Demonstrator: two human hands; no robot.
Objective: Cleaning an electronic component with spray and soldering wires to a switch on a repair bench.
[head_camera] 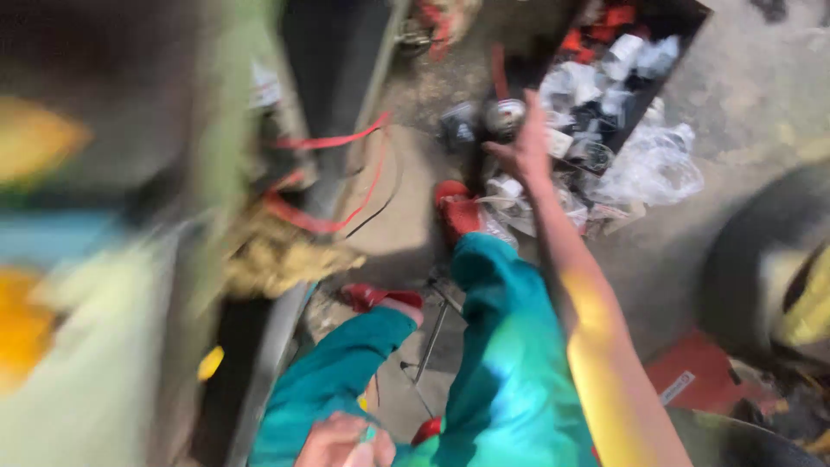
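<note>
The picture is blurred by motion. My right hand (524, 143) is stretched out over the floor, fingers apart, beside a round shiny metal object (506, 115) at the near edge of a dark box of parts (683, 22). It holds nothing that I can make out. At the bottom edge, my left hand (340, 443) rests on my teal trouser leg (510, 363). Whether it grips anything is unclear. My feet wear red sandals (456, 207).
The box holds white, red and clear plastic pieces, and a crumpled clear bag (653, 164) lies next to it. Red straps (333, 140) hang off a dark metal frame at the left. A dark tyre-like shape (752, 259) and a red flat piece (696, 372) are at the right.
</note>
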